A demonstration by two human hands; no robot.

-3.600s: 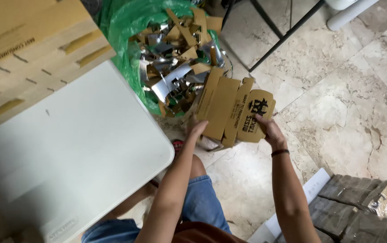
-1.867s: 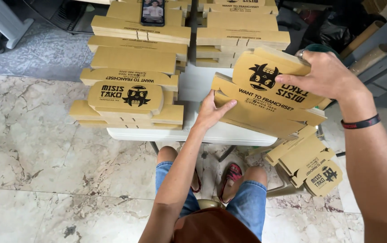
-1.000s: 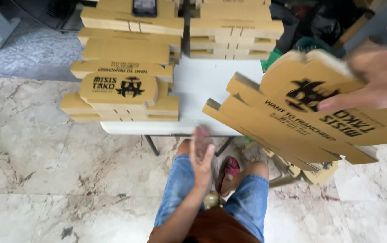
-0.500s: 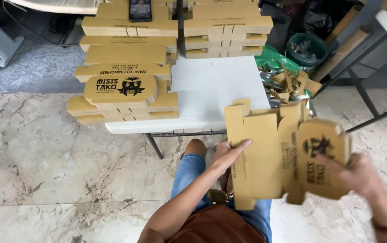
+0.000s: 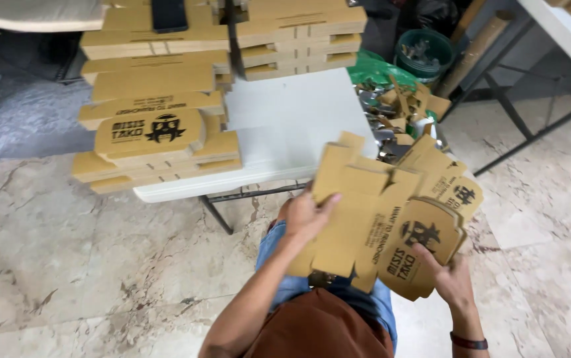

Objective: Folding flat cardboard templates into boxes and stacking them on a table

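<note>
A flat brown cardboard box blank [image 5: 372, 219] with black printing lies spread over my lap, held by both hands. My left hand [image 5: 303, 213] grips its left edge, fingers on the cardboard. My right hand [image 5: 448, 278] holds the lower right corner near the rounded printed flap. More flat blanks [image 5: 454, 182] lie just behind it on the right. On the white table [image 5: 292, 126] ahead stand stacks of folded brown boxes [image 5: 153, 132], with further stacks [image 5: 299, 33] at the back.
A green bag with cardboard and foil scraps [image 5: 398, 99] sits right of the table, with a green bucket [image 5: 425, 50] and a cardboard tube [image 5: 471, 46] behind it. A dark phone [image 5: 168, 13] lies on the far stack. Another table's metal legs [image 5: 524, 106] stand at right. The floor is marble tile.
I turned from the scrap bag to the table, lifted a stack of blanks, then lowered one blank onto my lap. Both hands have stayed on it.
</note>
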